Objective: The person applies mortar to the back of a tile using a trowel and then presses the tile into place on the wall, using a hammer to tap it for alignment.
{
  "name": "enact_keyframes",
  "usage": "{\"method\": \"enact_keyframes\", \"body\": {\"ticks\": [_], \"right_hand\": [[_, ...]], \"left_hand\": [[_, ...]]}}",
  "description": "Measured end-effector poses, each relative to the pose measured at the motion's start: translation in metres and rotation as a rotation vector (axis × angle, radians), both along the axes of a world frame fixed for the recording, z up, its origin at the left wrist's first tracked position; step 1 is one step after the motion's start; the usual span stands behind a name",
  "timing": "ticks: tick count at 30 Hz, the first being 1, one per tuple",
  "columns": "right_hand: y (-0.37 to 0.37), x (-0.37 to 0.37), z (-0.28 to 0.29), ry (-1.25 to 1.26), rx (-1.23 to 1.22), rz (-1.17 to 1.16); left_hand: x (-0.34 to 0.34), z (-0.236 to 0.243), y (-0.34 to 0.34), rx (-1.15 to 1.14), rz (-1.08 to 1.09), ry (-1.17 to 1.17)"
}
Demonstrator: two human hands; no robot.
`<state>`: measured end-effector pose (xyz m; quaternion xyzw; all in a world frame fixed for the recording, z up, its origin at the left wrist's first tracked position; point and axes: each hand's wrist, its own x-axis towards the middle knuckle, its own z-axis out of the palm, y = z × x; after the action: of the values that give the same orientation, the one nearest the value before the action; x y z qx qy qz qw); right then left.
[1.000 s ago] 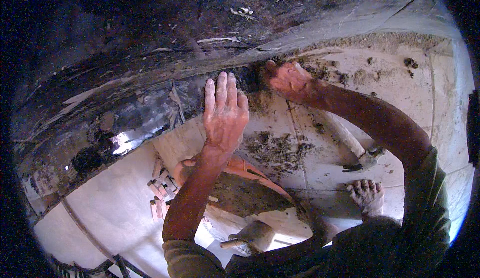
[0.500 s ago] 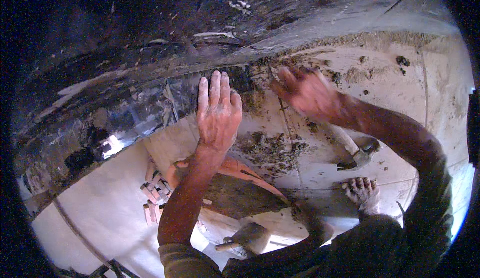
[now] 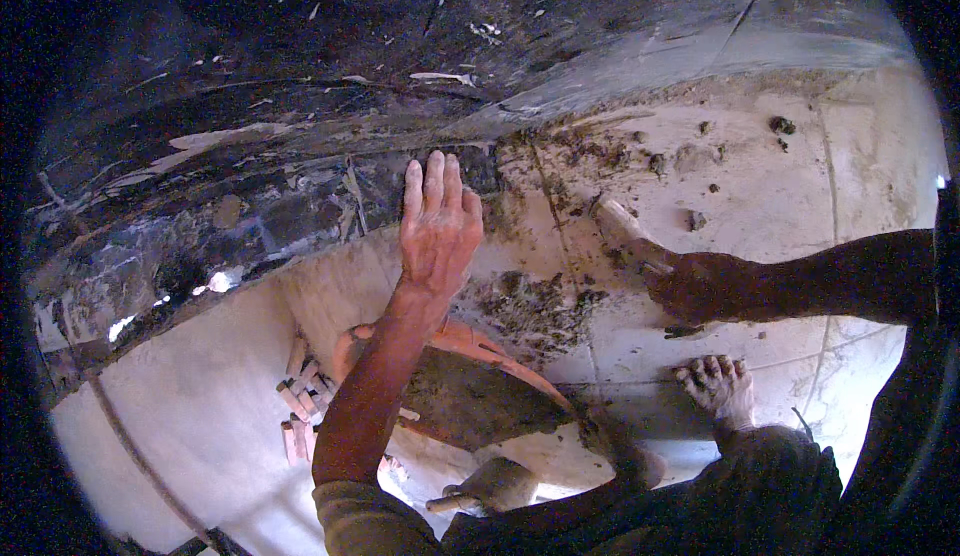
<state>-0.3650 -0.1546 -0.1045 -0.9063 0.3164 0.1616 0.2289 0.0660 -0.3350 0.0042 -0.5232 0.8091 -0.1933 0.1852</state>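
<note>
Your L hand [image 3: 437, 224] flat, fingers spread on black wall [image 3: 300, 206] | R hand [image 3: 705, 284] gripping trowel [image 3: 622, 224] | risk: wet mortar [image 3: 530, 301] could drop near bare foot [image 3: 718, 388].

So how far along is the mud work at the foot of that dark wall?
Done: a mud smear lines the foot of the dark wall beside the left hand, which lies flat and open on it. In hand: the right hand grips a pale-handled tool. Left, probably: the orange pan holds plenty of mud, brick pieces lie beside it, and spilled mud dirties the floor.
</note>
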Motion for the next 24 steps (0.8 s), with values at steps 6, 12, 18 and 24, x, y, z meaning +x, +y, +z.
{"method": "enact_keyframes", "body": {"ticks": [6, 12, 18, 24], "right_hand": [[0.003, -0.002, -0.002, 0.089, 0.122, 0.013], [-0.086, 0.026, 0.031, -0.117, 0.414, -0.043], [-0.189, 0.107, 0.048, -0.749, 0.561, -0.339], [-0.194, 0.133, 0.052, -0.679, 0.706, -0.79]], "left_hand": [[0.006, -0.004, 0.0, -0.016, -0.011, 0.032], [0.002, 0.003, 0.0, 0.014, -0.022, 0.012], [0.0, 0.004, 0.001, 0.011, -0.016, -0.01], [0.001, 0.003, -0.001, 0.028, -0.005, 0.004]]}}
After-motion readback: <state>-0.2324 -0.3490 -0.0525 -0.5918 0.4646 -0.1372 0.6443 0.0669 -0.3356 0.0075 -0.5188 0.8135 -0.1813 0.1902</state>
